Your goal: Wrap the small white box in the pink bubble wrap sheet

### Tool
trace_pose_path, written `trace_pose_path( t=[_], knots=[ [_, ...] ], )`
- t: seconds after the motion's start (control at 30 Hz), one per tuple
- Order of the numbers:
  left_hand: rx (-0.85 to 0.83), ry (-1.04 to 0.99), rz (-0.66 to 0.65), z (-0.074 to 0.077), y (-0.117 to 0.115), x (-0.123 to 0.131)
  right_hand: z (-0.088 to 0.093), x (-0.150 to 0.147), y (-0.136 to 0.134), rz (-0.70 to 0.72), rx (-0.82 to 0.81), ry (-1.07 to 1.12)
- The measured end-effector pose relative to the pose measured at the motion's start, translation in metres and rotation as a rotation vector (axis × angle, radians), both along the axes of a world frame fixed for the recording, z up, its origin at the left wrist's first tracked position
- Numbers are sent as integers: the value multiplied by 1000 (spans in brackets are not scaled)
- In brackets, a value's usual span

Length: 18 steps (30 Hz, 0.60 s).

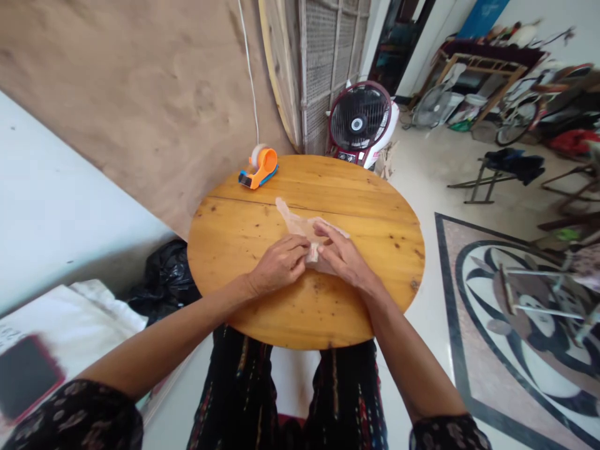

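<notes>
A thin, see-through whitish sheet (pixel 294 220), like plastic film or wrapping paper, lies crumpled near the middle of the round wooden table (pixel 234 237). On its near part is a small pale bundle (pixel 313 252); what it contains I cannot make out. My left hand (pixel 282 261) has its fingers curled and pressed together at the bundle's left side, closed on its edge. From the right, my right hand (pixel 344 255) reaches over the sheet, fingers apart and slightly bent, its thumb against the bundle's right side. Both palms are turned down, and they partly cover the sheet.
An orange and blue tape dispenser (pixel 263 167) with a tape roll stands at the table's far left edge. Behind the table is an electric fan (pixel 359 122). A black plastic bag (pixel 169 275) and a dark tablet-like object (pixel 28 375) are at the left.
</notes>
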<state>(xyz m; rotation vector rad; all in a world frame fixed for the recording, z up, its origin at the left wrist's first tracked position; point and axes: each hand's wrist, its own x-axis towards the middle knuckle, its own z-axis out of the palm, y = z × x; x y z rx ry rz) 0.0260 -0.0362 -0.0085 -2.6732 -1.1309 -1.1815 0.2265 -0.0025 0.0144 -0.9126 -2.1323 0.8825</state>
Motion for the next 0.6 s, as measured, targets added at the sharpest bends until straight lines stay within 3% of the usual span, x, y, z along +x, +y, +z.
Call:
trace_pose_path(
  t=[0.2, 0.33, 0.6],
  knots=[
    [-89, -27, -95, 0, 7, -5, -9, -1, 11, -168, -125, 141],
    [-78, -38, -135, -4, 10, -7, -10, 4, 17, -237, -107, 69],
    [-40, -13, -129, -5, 9, -8, 7, 7, 16, -136, -144, -129]
  ],
)
